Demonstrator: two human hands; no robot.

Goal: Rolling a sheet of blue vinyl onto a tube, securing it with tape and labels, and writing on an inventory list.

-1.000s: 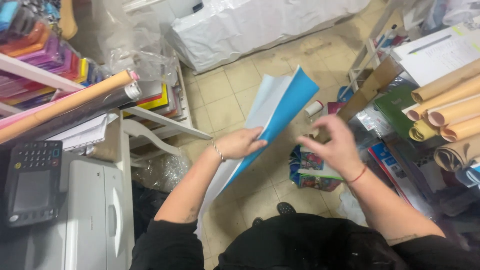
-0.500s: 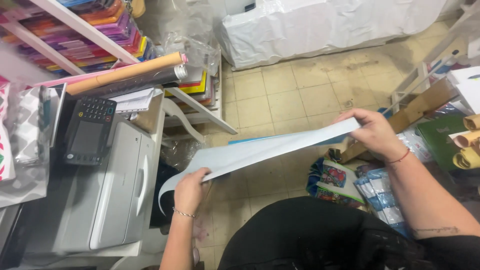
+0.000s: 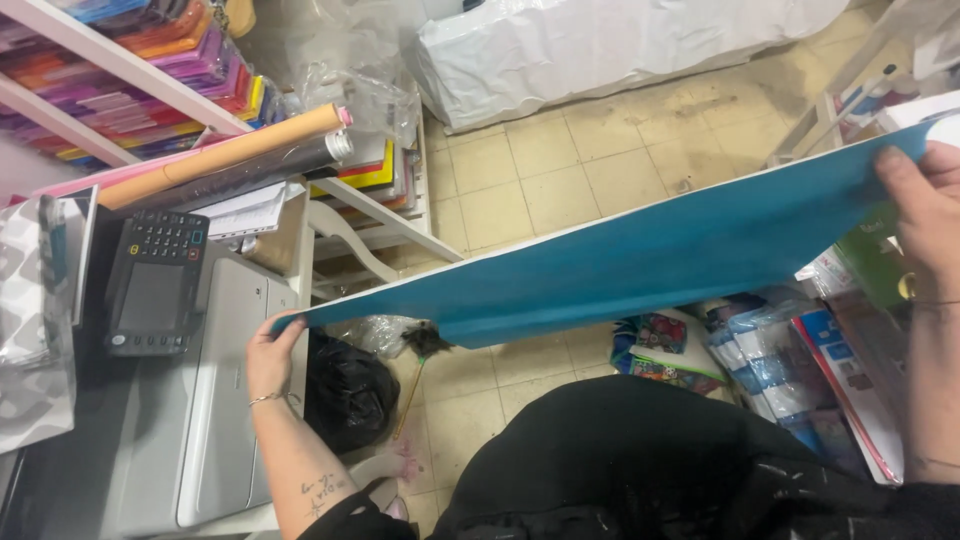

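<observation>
A large blue sheet of card (image 3: 640, 262) with a white edge stretches across the view, held flat between both hands. My left hand (image 3: 270, 350) grips its left corner, just over the grey printer (image 3: 170, 430). My right hand (image 3: 925, 215) grips the sheet's right end at the frame's right edge, fingers curled over the top. The sheet slopes up from left to right above the tiled floor (image 3: 560, 180).
The printer's control panel (image 3: 155, 285) sits at left, under long rolled papers (image 3: 230, 160). Shelves hold coloured paper stacks (image 3: 110, 70). A black bag (image 3: 345, 390) lies on the floor, a white covered bundle (image 3: 620, 45) at the back, packaged goods (image 3: 790, 350) at right.
The sheet has been spread wider and turned so its blue face shows. My left hand moved left over the printer; my right hand moved right and up.
</observation>
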